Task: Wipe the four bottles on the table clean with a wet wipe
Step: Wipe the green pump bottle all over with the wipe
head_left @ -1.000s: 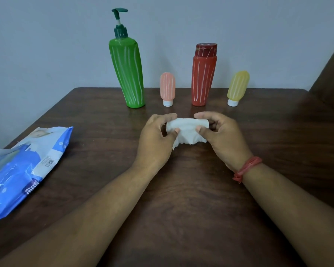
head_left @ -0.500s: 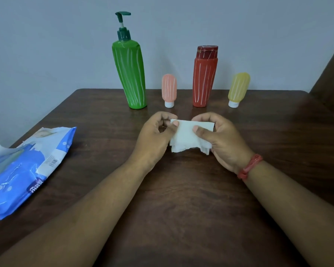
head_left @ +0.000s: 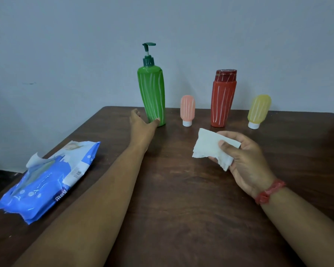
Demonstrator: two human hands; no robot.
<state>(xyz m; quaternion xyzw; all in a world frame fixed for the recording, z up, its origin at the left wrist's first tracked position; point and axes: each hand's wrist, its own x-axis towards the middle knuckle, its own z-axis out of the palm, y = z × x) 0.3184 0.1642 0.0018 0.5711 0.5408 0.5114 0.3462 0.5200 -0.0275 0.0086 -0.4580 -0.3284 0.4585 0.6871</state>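
Head view: left hand (head_left: 143,124) at base of tall green plastic pump bottle (head_left: 152,95) at table's far edge, thumb touching, fingers spread (grasp not closed). Right hand (head_left: 245,160) pinches folded white wet wipe (head_left: 210,147), ready to wipe.

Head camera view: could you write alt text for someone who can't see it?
A left hand reaches to the base of a green pump bottle while the right hand holds a white wipe. Pink, red and yellow bottles stand alongside on a dark table.
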